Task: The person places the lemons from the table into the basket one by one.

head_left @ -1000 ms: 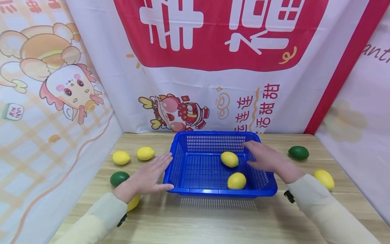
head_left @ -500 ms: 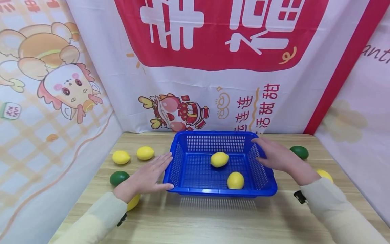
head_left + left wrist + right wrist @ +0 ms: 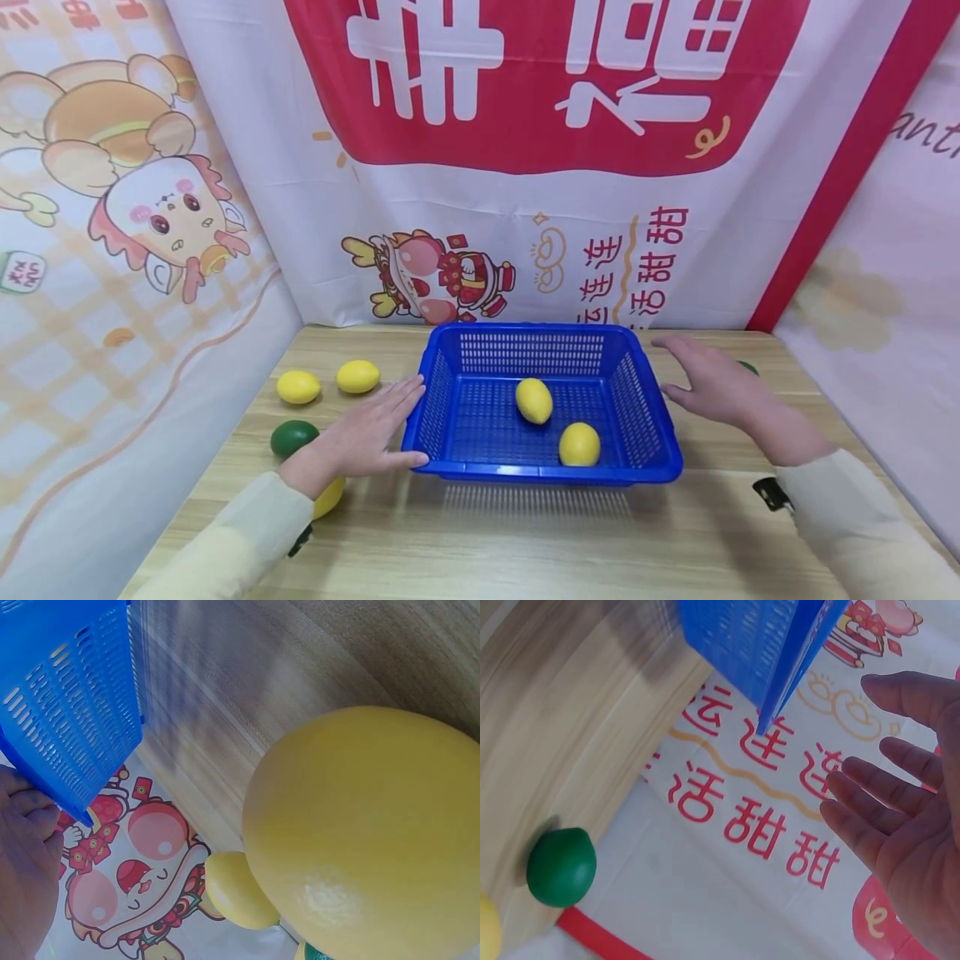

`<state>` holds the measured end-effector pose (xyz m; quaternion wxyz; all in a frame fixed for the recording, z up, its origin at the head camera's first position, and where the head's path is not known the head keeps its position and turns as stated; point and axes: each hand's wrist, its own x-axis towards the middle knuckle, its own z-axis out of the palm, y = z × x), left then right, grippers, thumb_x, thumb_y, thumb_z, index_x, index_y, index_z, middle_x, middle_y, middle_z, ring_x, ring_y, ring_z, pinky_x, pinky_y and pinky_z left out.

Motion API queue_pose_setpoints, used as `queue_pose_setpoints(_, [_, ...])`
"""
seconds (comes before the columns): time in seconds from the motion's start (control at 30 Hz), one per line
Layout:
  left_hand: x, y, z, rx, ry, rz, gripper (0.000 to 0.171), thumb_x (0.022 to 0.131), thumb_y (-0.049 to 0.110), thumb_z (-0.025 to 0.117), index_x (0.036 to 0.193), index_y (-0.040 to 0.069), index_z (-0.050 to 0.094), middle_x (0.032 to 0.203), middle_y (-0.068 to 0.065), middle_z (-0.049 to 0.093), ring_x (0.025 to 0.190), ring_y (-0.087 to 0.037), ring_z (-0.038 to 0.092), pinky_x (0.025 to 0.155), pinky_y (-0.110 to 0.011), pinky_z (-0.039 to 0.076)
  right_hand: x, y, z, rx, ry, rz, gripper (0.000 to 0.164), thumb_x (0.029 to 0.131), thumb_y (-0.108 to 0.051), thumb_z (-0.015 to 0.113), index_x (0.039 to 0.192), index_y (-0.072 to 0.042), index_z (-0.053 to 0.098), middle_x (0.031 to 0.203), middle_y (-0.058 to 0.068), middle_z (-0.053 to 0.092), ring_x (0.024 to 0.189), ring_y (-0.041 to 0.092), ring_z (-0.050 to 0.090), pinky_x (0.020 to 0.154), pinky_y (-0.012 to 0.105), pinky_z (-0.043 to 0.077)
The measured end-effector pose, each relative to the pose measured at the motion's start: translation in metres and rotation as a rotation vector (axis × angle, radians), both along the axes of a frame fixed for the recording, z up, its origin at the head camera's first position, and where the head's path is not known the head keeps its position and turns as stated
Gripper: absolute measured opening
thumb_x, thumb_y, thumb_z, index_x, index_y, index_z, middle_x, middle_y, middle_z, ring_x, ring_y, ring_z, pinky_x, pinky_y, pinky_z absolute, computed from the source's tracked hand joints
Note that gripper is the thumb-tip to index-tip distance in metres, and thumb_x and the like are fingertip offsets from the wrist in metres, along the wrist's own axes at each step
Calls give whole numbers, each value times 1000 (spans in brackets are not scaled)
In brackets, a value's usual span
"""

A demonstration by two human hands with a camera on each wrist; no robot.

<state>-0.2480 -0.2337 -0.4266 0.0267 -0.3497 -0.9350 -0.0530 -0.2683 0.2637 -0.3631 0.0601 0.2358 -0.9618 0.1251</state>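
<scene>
A blue plastic basket (image 3: pixel 517 473) with slotted walls stands on the table, two yellow lemons inside: one lemon (image 3: pixel 534 401) near the middle, another lemon (image 3: pixel 579 444) by the front wall. On the basket's left rim rests my left hand (image 3: pixel 363 433), fingers straight. My right hand (image 3: pixel 712 387) hovers just right of the basket, apart from it, holding nothing; the right wrist view shows its fingers (image 3: pixel 870 787) spread. Beyond it lies a green lemon-shaped fruit (image 3: pixel 561 868), mostly hidden behind the hand in the head view.
Left of the basket lie two lemons (image 3: pixel 357 377), a green fruit (image 3: pixel 294 438) and a lemon (image 3: pixel 328 498) partly under the left wrist. A lemon (image 3: pixel 487 930) shows at the right wrist view's edge. Printed cloth (image 3: pixel 517 250) hangs behind the wooden table (image 3: pixel 480 550).
My right hand has come out of the basket and moved right, past the rim. The lemon near the middle has rolled left and turned. My left hand has stayed on the rim.
</scene>
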Motion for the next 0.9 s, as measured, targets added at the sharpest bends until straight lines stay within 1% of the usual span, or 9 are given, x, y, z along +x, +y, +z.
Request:
queue_pose_setpoints(0.13, [-1, 0, -1, -10, 3, 2, 97, 89, 71, 46, 154, 2, 22, 160, -12, 17, 146, -28, 15, 116, -46, 18, 1, 12, -1, -12, 44, 13, 63, 81, -9, 77, 134, 7, 46, 126, 30, 54, 115, 47, 52, 91, 63, 45])
queue_pose_setpoints(0.23, [-1, 0, -1, -15, 4, 4, 97, 88, 71, 46, 154, 3, 22, 160, -12, 17, 146, -26, 13, 116, -46, 19, 2, 21, -1, -21, 67, 11, 63, 80, -8, 77, 133, 8, 46, 124, 31, 55, 111, 46, 54, 90, 62, 46])
queue_pose_setpoints(0.43, [0, 1, 0, -5, -4, 5, 96, 88, 67, 52, 153, 2, 23, 160, -12, 17, 146, -26, 13, 116, -47, 19, 6, 34, 1, -29, 35, -51, 63, 81, -9, 76, 133, 8, 46, 126, 31, 53, 113, 47, 52, 91, 64, 45])
queue_pose_setpoints(0.53, [0, 0, 0, 0, 6, 0, 96, 88, 66, 53, 153, 2, 23, 160, -13, 18, 146, -26, 14, 116, -47, 20, 7, 42, 0, -31, 21, -77, 64, 81, -10, 76, 134, 8, 45, 127, 31, 52, 115, 49, 49, 92, 65, 43])
queue_pose_setpoints(0.7, [-1, -1, -2, 1, 28, -11, 97, 88, 69, 49, 153, 1, 24, 159, -14, 19, 146, -27, 15, 115, -49, 22, 7, 58, -5, -34, 42, -96, 64, 80, -12, 77, 132, 10, 46, 125, 32, 53, 113, 49, 49, 91, 66, 43])
queue_pose_setpoints(0.77, [-1, -2, -2, 4, 30, -15, 97, 88, 68, 50, 153, 1, 24, 159, -14, 19, 146, -28, 15, 115, -49, 22, 6, 64, -8, -36, 50, -101, 64, 80, -12, 78, 131, 11, 46, 124, 32, 53, 113, 50, 48, 91, 67, 42])
queue_pose_setpoints(0.9, [-2, -2, -3, 13, 33, -18, 95, 88, 65, 54, 152, 0, 25, 159, -14, 19, 146, -29, 16, 115, -50, 22, 6, 76, -14, -46, 32, -112, 65, 80, -11, 77, 130, 13, 45, 124, 34, 50, 115, 51, 44, 93, 68, 39])
